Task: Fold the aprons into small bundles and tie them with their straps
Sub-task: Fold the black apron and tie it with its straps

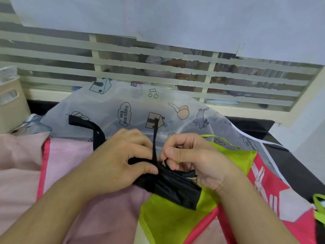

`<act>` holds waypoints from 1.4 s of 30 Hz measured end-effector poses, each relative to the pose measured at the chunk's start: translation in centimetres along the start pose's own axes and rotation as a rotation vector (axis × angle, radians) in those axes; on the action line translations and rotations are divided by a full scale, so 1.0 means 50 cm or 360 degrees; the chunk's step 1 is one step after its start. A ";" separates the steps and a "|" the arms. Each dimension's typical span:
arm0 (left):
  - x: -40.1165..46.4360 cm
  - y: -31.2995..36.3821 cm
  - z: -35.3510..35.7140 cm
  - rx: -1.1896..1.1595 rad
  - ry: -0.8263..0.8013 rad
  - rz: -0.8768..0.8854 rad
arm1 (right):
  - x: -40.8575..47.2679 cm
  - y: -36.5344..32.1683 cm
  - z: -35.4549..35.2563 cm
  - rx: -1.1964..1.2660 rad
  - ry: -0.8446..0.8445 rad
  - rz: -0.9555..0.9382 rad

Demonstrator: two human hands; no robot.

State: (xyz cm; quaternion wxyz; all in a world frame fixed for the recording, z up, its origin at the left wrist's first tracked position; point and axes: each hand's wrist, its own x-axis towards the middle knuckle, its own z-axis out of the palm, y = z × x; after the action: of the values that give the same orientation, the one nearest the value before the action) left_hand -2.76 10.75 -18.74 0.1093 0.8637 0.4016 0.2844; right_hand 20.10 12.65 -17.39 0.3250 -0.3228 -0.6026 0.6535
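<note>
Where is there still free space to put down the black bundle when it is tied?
Free patches: the pink apron left of the left hand, and the printed apron behind both hands. Crowded: the green apron beneath the black bundle, and the right hand.

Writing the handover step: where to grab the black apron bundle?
Judging by its pose, grip the black apron bundle at its free lower-right end, coming from the right: the left hand and right hand hold the black strap at the upper-left end.
</note>
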 end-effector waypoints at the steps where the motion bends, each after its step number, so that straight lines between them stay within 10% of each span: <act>1: 0.000 -0.003 0.004 0.0058 0.0071 0.0011 | 0.003 0.003 0.007 -0.0035 -0.0004 -0.0010; 17: 0.009 0.020 0.016 -0.0939 0.0396 -0.0475 | 0.017 0.010 0.025 0.0171 0.0279 -0.0172; 27: 0.019 0.022 0.026 -0.1164 0.0183 -0.0670 | 0.028 0.028 0.045 -0.1016 0.0747 -0.0884; 42: 0.023 0.017 0.036 -0.1257 0.0153 -0.0645 | 0.041 0.043 0.036 -0.1400 0.1068 -0.0723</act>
State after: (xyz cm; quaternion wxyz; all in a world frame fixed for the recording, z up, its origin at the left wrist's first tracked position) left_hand -0.60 11.14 -19.36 0.4654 0.6455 0.4279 0.4286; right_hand 17.38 13.12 -19.45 0.4651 -0.4789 -0.7350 0.1191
